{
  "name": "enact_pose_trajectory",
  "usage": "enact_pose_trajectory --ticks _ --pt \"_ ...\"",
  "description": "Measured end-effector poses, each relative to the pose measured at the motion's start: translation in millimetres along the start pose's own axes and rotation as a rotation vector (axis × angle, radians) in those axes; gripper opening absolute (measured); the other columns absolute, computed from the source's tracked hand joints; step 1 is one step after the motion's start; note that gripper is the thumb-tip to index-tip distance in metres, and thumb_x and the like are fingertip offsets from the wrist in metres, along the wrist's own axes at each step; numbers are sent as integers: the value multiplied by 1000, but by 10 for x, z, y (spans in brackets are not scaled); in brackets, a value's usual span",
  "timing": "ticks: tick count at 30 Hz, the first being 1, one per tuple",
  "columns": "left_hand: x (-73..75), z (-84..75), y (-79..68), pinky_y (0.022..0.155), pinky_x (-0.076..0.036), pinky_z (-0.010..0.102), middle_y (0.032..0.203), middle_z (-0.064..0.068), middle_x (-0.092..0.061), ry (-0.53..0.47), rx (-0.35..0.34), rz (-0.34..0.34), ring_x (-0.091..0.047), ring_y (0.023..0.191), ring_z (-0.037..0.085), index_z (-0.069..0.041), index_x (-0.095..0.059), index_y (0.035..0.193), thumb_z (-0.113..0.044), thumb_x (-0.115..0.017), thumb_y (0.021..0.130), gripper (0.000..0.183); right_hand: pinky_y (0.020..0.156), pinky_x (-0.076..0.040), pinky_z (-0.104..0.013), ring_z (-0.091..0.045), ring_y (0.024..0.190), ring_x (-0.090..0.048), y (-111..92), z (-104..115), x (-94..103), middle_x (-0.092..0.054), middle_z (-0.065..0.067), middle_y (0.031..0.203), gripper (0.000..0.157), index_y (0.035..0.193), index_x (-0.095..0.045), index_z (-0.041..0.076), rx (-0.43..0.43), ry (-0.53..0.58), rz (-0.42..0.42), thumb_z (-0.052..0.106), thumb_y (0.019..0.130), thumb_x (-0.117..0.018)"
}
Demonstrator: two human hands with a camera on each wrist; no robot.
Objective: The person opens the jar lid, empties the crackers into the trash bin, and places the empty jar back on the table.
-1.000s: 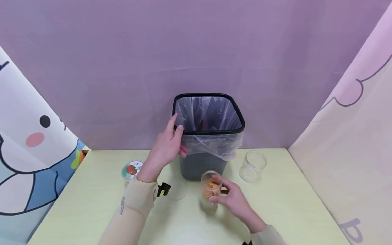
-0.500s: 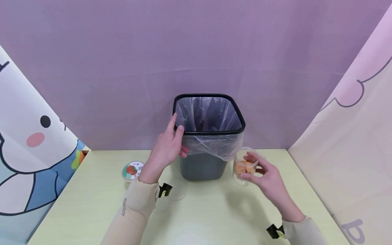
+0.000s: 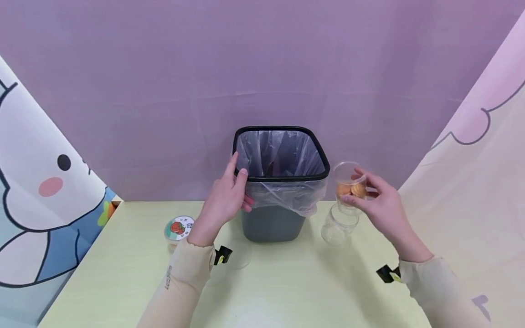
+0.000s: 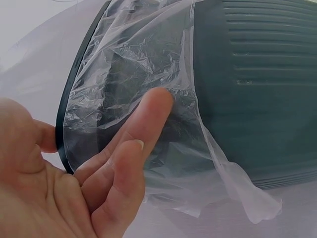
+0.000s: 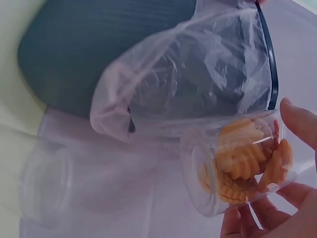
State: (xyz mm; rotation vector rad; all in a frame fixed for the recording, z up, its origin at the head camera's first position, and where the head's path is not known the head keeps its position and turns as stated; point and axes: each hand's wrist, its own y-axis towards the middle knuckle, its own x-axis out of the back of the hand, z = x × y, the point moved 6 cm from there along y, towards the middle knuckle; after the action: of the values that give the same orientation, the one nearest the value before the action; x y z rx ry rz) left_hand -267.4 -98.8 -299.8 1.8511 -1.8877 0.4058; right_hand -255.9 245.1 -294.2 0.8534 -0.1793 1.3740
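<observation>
In my right hand (image 3: pixel 379 200) I grip a clear plastic jar (image 5: pixel 198 171) with several orange ridged cookies (image 3: pixel 352 190) inside. It hangs above and overlaps another clear jar (image 3: pixel 339 224), with no contents visible, on the table right of the trash can. My left hand (image 3: pixel 224 196) touches the left front corner of the trash can (image 3: pixel 272 223). Its thumb and forefinger lie at the black rim (image 3: pixel 287 178), and the other fingers extend along the plastic bag (image 4: pixel 163 64) folded over the outside.
A small tub (image 3: pixel 179 228) with a tomato picture on its lid stands left of the left wrist. A clear round disc (image 3: pixel 239 255) lies on the pale table (image 3: pixel 279 291). Purple cloth (image 3: pixel 266 68) hangs behind, with printed cloth at both sides.
My right hand has carried the jar of cookies from in front of the trash can rightward and up, over the other jar. The left hand has stayed at the rim.
</observation>
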Motion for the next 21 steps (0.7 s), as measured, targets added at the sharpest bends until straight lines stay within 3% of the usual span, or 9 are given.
enact_pose_trajectory --ticks 8,12,16,21 --pt "-9 16 -3 88 -47 46 68 3 -70 9 -2 -3 -68 57 18 -39 -2 159 -46 -30 107 60 81 -45 -19 -23 101 -56 264 132 38 -59 -9 109 72 143 -56 12 76 -77 -11 21 79 -87" --pt "-3 7 -7 87 -47 45 69 3 -70 2 -10 -4 -69 58 20 -40 -2 159 -48 -30 107 60 84 -44 -31 -24 99 -55 372 225 69 -60 -12 110 73 141 -57 9 125 -125 -31 17 76 -88" --pt "-4 6 -4 87 -47 45 69 3 -70 0 -13 -1 -68 57 19 -40 -2 159 -49 -29 106 60 84 -40 -47 -35 101 -52 458 325 100 -59 -20 118 77 140 -56 4 165 -195 -39 15 72 -90" --pt "-3 10 -3 87 -47 45 69 4 -70 -5 -8 2 -69 58 22 -40 -2 159 -49 -29 107 60 86 -38 -55 -43 109 -47 564 421 90 -57 -25 123 79 139 -56 2 258 -284 -41 10 69 -91"
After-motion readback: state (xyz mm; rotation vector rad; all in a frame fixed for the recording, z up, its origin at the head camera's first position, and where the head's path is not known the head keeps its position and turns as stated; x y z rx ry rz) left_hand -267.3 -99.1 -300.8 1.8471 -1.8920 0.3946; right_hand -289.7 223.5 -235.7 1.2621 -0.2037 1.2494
